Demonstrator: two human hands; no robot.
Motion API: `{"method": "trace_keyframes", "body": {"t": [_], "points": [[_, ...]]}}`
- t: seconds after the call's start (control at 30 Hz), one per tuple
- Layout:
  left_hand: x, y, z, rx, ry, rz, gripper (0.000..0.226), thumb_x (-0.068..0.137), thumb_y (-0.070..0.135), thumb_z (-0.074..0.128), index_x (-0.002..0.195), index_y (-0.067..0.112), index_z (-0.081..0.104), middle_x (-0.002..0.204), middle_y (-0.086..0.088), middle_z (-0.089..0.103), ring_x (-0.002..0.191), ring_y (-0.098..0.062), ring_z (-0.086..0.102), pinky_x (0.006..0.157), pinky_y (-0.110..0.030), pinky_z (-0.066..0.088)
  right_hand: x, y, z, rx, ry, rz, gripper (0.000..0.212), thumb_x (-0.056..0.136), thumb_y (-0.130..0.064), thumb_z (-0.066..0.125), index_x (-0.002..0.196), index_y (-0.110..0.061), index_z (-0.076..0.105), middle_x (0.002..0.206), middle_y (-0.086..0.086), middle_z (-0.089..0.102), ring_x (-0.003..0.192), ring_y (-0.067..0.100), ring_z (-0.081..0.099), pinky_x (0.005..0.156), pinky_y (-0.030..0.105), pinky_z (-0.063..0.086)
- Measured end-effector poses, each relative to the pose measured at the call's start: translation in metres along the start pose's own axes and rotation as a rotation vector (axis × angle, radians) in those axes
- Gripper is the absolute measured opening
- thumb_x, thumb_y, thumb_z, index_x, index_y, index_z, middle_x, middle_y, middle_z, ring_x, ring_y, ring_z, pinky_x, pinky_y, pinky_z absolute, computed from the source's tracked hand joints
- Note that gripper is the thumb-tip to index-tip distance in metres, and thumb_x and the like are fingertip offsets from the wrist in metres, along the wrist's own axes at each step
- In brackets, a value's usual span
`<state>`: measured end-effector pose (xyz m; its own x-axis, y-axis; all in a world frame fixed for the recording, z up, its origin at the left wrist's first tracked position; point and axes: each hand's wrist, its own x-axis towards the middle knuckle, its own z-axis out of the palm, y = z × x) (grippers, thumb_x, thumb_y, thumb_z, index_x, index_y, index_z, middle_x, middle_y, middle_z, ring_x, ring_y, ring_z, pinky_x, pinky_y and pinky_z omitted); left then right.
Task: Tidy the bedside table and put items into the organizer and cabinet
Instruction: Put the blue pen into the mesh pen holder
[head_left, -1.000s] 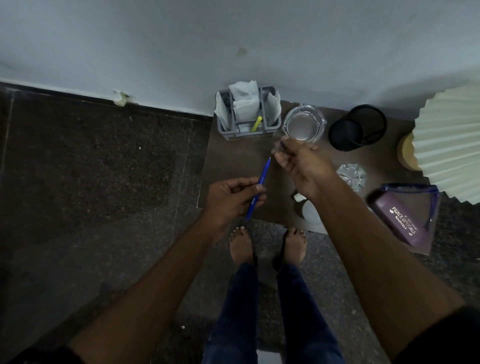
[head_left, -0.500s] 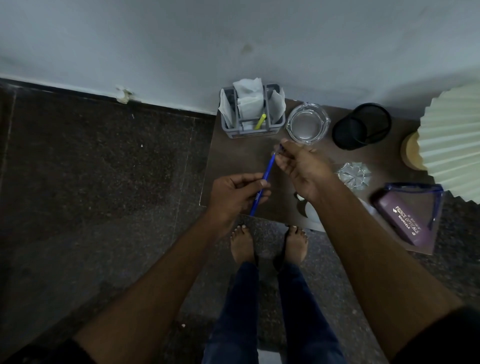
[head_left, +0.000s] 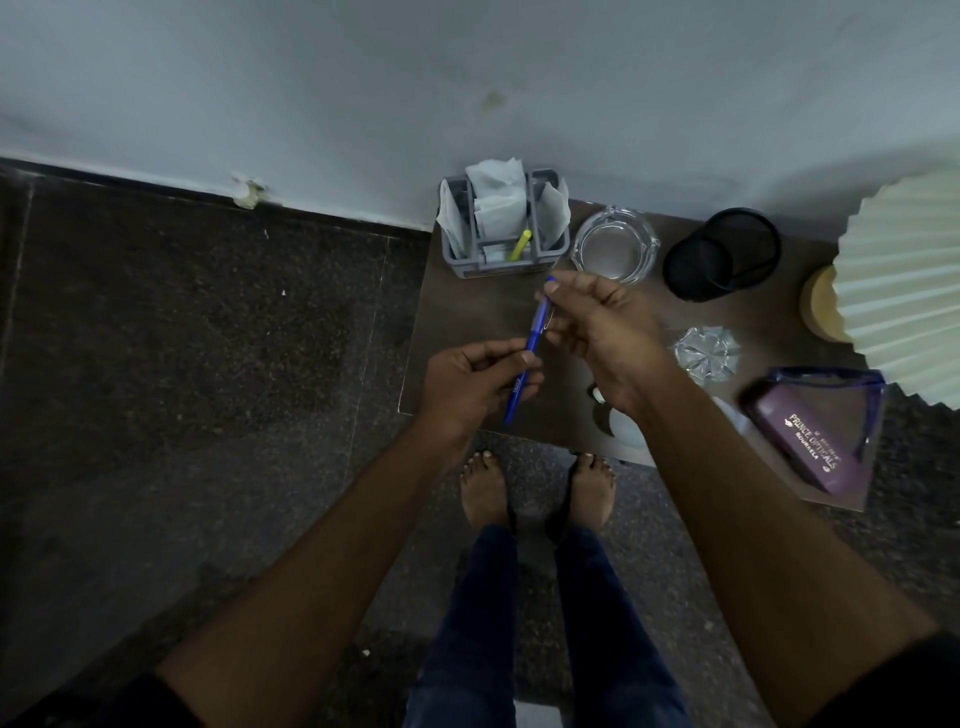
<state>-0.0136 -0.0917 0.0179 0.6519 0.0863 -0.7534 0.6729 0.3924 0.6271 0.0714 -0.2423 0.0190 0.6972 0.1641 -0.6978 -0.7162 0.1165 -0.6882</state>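
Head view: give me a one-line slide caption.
Left hand and right hand hold a blue pen over the bedside table, near the grey organizer.

The pen (head_left: 524, 374) I hold is smooth blue plastic with a slight sheen. At twelve o'clock from it my organizer (head_left: 498, 262) is matt grey plastic, holding creased white paper (head_left: 493, 192). At one o'clock the ashtray (head_left: 615, 244) is clear glossy glass; at two the cup (head_left: 722, 254) is black metal mesh. The table top (head_left: 467, 322) is matt brown. At three the lampshade (head_left: 904, 291) looks like pleated paper; at four the case (head_left: 810, 441) is smooth purple
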Motion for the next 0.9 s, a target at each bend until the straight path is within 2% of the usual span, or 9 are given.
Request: {"method": "trace_keyframes", "body": {"t": [0.1,0.2,0.27,0.37,0.47,0.6,0.7,0.8,0.9], "points": [[0.002,0.0,0.004,-0.022,0.003,0.018,0.028,0.086,0.006,0.075,0.114,0.001,0.072,0.101,-0.018,0.077,0.089,-0.027,0.077,0.076,-0.032,0.063,-0.005,0.002,0.004,0.061,-0.07,-0.001,0.018,0.095,-0.015,0.066,0.109,-0.006,0.07,0.099,0.011,0.075,0.078,0.018,0.07,0.069,0.026,0.058],[0.002,-0.001,0.007,-0.009,0.043,0.039,0.028,0.086,0.004,0.075,0.113,-0.002,0.071,0.103,-0.018,0.077,0.094,-0.029,0.076,0.089,-0.043,0.061,-0.007,0.002,0.006,0.126,-0.126,0.008,0.018,0.101,-0.018,0.057,0.113,-0.008,0.066,0.101,0.014,0.073,0.084,0.025,0.073,0.073,0.032,0.06],[0.003,-0.002,0.01,0.008,0.084,0.057,0.027,0.083,0.003,0.077,0.109,-0.004,0.071,0.102,-0.02,0.077,0.096,-0.031,0.075,0.093,-0.048,0.059,-0.008,0.003,0.006,0.141,-0.149,0.024,0.026,0.103,-0.03,0.053,0.114,-0.01,0.066,0.097,0.013,0.073,0.087,0.028,0.073,0.078,0.037,0.06],[0.002,-0.004,0.015,0.026,0.124,0.092,0.02,0.078,0.003,0.082,0.096,0.003,0.072,0.099,-0.02,0.077,0.096,-0.034,0.075,0.091,-0.05,0.059,-0.01,0.005,0.009,0.172,-0.16,0.077,0.046,0.1,-0.052,0.049,0.102,-0.014,0.074,0.08,0.006,0.066,0.081,0.028,0.068,0.072,0.036,0.057],[0.003,-0.006,0.021,0.038,0.153,0.103,0.022,0.075,0.003,0.085,0.088,0.011,0.07,0.091,-0.015,0.078,0.084,-0.025,0.076,0.081,-0.044,0.062,-0.01,0.007,0.013,0.291,-0.183,0.108,0.052,0.098,-0.058,0.047,0.079,-0.014,0.069,0.063,0.002,0.047,0.058,0.02,0.051,0.059,0.03,0.043],[0.003,-0.009,0.025,0.086,0.148,0.151,0.023,0.073,0.002,0.086,0.086,0.012,0.069,0.079,-0.006,0.079,0.069,-0.01,0.074,0.06,-0.019,0.056,-0.009,0.008,0.012,0.411,-0.206,0.099,0.049,0.098,-0.054,0.046,0.066,-0.018,0.05,0.053,-0.002,0.033,0.047,0.015,0.033,0.052,0.029,0.031],[0.003,-0.011,0.028,0.132,0.093,0.192,0.025,0.073,-0.003,0.085,0.085,0.012,0.068,0.081,-0.004,0.079,0.074,-0.008,0.075,0.062,-0.017,0.056,-0.008,0.006,0.006,0.488,-0.202,0.079,0.044,0.098,-0.046,0.044,0.063,-0.018,0.045,0.049,-0.005,0.031,0.042,0.011,0.027,0.047,0.027,0.025],[0.003,-0.013,0.032,0.167,0.056,0.244,0.03,0.071,-0.011,0.083,0.082,0.011,0.067,0.084,-0.003,0.078,0.08,-0.009,0.075,0.072,-0.021,0.059,-0.007,0.005,0.001,0.553,-0.19,0.072,0.043,0.097,-0.042,0.044,0.061,-0.019,0.042,0.046,-0.007,0.029,0.04,0.01,0.022,0.052,0.03,0.017],[0.003,-0.014,0.039,0.258,0.11,0.332,0.027,0.069,-0.006,0.087,0.078,0.009,0.066,0.081,-0.001,0.077,0.076,-0.007,0.075,0.072,-0.02,0.059,-0.007,0.004,0.001,0.567,-0.157,0.072,0.043,0.097,-0.041,0.042,0.061,-0.019,0.04,0.046,-0.007,0.026,0.039,0.011,0.02,0.05,0.027,0.025]]}}
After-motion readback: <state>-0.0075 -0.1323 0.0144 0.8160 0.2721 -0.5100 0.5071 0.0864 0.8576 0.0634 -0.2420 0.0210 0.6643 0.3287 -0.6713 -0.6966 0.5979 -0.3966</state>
